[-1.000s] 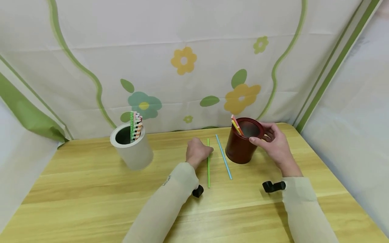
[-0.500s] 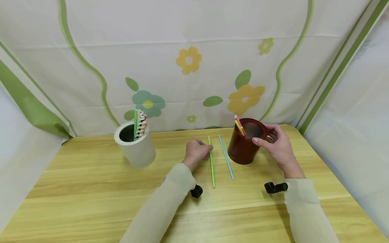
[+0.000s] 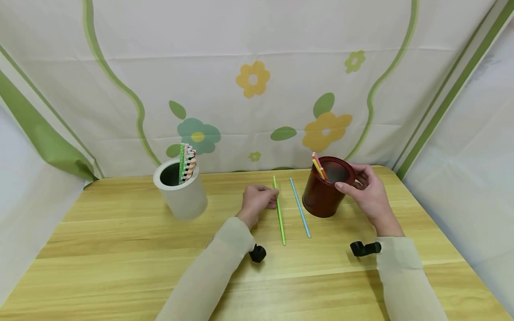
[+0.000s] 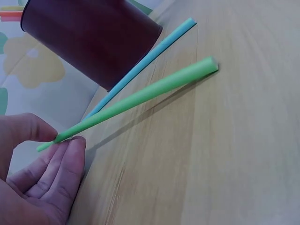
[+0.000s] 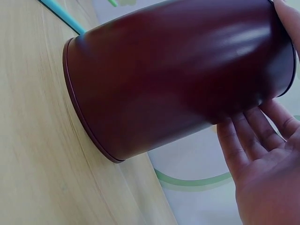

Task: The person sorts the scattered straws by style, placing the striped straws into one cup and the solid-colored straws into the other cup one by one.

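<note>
My left hand (image 3: 257,201) pinches a plain green paper straw (image 3: 281,223) near its far end, between thumb and fingertips. In the left wrist view the straw's near end is slightly raised, its shadow falling on the wood. A light blue straw (image 3: 300,208) lies on the table just right of it. Beyond that stands a dark red round canister (image 3: 321,196) with yellow, pink and orange-red straws (image 3: 318,166) leaning at its left rim. My right hand (image 3: 367,196) grips this canister's right side, thumb at the front of the rim and fingers behind, as the right wrist view (image 5: 258,140) also has it.
A white round canister (image 3: 186,203) at the back left holds several patterned straws (image 3: 187,164), green dotted, black-striped and orange-striped. Behind the wooden table (image 3: 120,249) hangs a white flowered curtain (image 3: 225,35), with more fabric at both sides.
The green straw has come into my left hand's pinch, tilting so its near end shifts right. The left hand draws slightly left. My right hand stays on the red canister; the view shifts slightly.
</note>
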